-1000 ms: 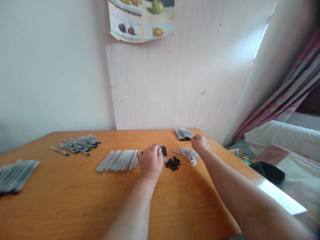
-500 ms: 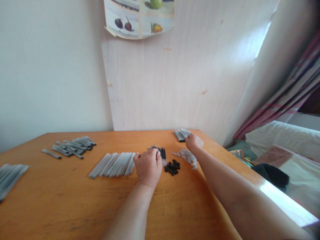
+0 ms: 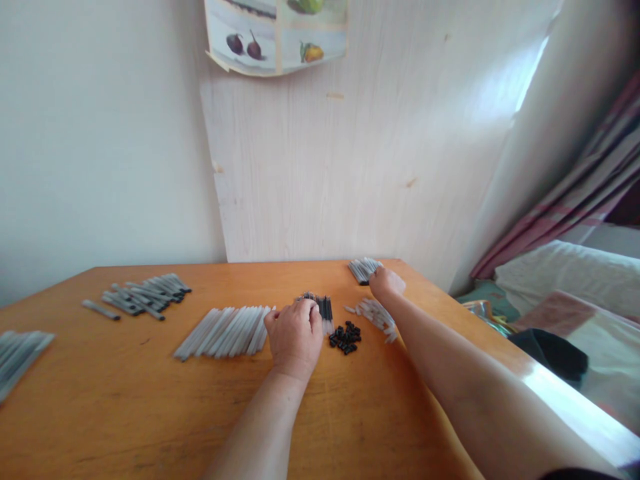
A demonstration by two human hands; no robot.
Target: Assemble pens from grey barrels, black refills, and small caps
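Observation:
My left hand [image 3: 296, 337] is closed with curled fingers between a row of white translucent pen barrels [image 3: 225, 331] and a bundle of dark pen refills [image 3: 326, 311]. What its fingertips hold, if anything, is hidden behind the hand. My right hand [image 3: 387, 283], also closed, reaches to the far right of the table, at the edge of a stack of whitish tubes with dark ends [image 3: 364, 269]. Its fingertips are mostly hidden. Small black plugs [image 3: 346, 337] lie in a pile between the hands, with small white translucent pieces [image 3: 376, 316] beside them.
Grey-white tubes with black ends [image 3: 145, 293] lie loosely at the back left of the wooden table [image 3: 150, 413]. Another stack of tubes [image 3: 23, 360] is at the left edge. A bed with a dark container [image 3: 550, 353] stands right of the table.
Both hands keep nearly the same places and stay closed. The view shifts slightly; no object has visibly been taken or put down.

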